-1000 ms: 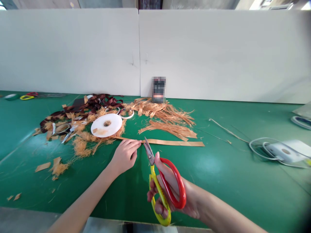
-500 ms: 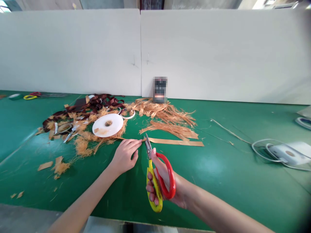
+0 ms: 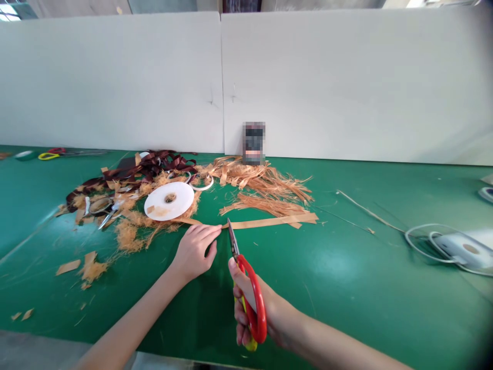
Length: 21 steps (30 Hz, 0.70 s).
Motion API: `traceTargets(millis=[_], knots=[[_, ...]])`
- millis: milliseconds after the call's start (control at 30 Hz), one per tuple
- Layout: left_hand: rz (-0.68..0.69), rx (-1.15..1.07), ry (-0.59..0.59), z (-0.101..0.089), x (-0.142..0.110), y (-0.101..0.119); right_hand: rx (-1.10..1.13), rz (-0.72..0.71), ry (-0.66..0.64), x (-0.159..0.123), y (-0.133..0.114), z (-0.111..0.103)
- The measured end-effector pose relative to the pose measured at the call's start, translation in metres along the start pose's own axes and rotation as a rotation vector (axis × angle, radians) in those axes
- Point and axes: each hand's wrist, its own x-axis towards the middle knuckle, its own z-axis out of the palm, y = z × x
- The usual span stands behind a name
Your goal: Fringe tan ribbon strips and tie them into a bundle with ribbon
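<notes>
The left hand (image 3: 195, 253) has its fingertips down on the tan ribbon (image 3: 269, 222), just left of the blades, with the thumb apart from it; whether those fingers pinch the ribbon or only press it cannot be told. The right hand (image 3: 246, 303) is closed around the red and yellow scissors (image 3: 260, 308), whose blades point away at the ribbon and look nearly or fully together.

The ribbon runs from the white reel (image 3: 179, 199) on the left, past the fingertips, to a right end lying over the near bundle of fringed strips (image 3: 262, 204); its length there is smooth and unfrayed, and whether it is severed at the blades is unclear. The near bundle and the far fringed bundle (image 3: 256, 177) appear already shredded, so the work seems partly done, with this length apparently still whole across its width.

The reel is the main holder in sight; its upper disc hides how much ribbon is wound inside. Around it on the green table (image 3: 346, 267) lie frayed tan scraps (image 3: 129, 234), maroon ribbon (image 3: 177, 162) and small silver scissors (image 3: 108, 218); loose offcuts (image 3: 68, 267) rest near left; a white device (image 3: 472, 247) with a looped cable sits at right.
</notes>
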Motion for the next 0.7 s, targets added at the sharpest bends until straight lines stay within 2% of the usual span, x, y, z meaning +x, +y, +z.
traceTargets(millis=[167, 233, 300, 400, 500, 567, 600, 700], knots=[[-0.278, 0.287, 0.09, 0.004, -0.005, -0.012, -0.134, -0.089, 0.095, -0.013, 0.009, -0.008], [-0.315, 0.359, 0.088, 0.002, -0.009, -0.023, -0.163, -0.164, 0.172, -0.019, 0.013, -0.019], [-0.339, 0.384, 0.084, -0.002, -0.012, -0.035, -0.209, -0.307, 0.283, -0.023, 0.012, -0.035], [-0.373, 0.382, 0.086, -0.01, -0.012, -0.043, -0.339, -0.484, 0.593, -0.029, -0.002, -0.072], [-0.384, 0.356, 0.124, -0.011, 0.001, -0.029, -0.541, -0.582, 1.112, -0.025, -0.027, -0.117], [-0.354, 0.172, 0.173, -0.003, 0.016, -0.01, -0.653, -0.604, 1.475, -0.016, -0.044, -0.146], [-0.336, 0.034, 0.183, 0.003, 0.024, 0.001, -0.64, -0.589, 1.567, -0.01, -0.051, -0.159], [-0.294, -0.094, 0.158, 0.027, 0.05, 0.028, -0.589, -0.547, 1.693, 0.008, -0.062, -0.19]])
